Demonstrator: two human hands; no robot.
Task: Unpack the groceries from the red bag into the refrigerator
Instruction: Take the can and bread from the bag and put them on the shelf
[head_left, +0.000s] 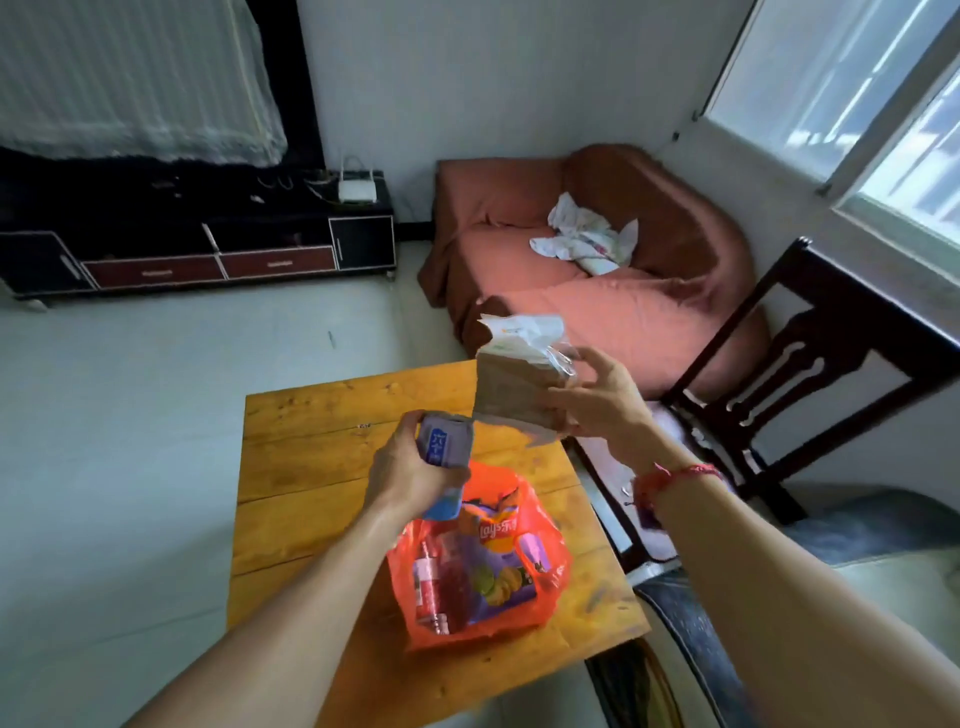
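Left hand (405, 475) grips a purple-and-blue carton (445, 441), fingers and thumb curled round its middle. It holds the carton tilted in the air above the wooden table (311, 467), just over the mouth of the red bag (483, 631). Right hand (597, 402) holds a bread packet (511, 387), a clear wrapper with brown slices inside. Thumb and lower fingers pinch the packet's right side while the upper fingers spread loosely. The packet hangs above the table's far right corner, and its crumpled top points away from the person. Its lower edge is close to the carton's top; whether they touch cannot be told. A red string bracelet (675, 475) circles the right wrist.

The red bag sits open on the near right part of the table, below both hands. Inside it lie a purple crisp packet (501, 556) and, to that packet's left, a red bottle (431, 587).

Right of the table stands a dark wooden chair (810, 364), close to the table's edge. Beyond the table's far side is a sofa (597, 291) under a rust-coloured cover, with a crumpled white cloth (582, 239) on its seat. Beyond the table and well to its left, a low black cabinet (208, 249) lines the wall with a white router (356, 191) on top. High to the table's right is a window (857, 104).
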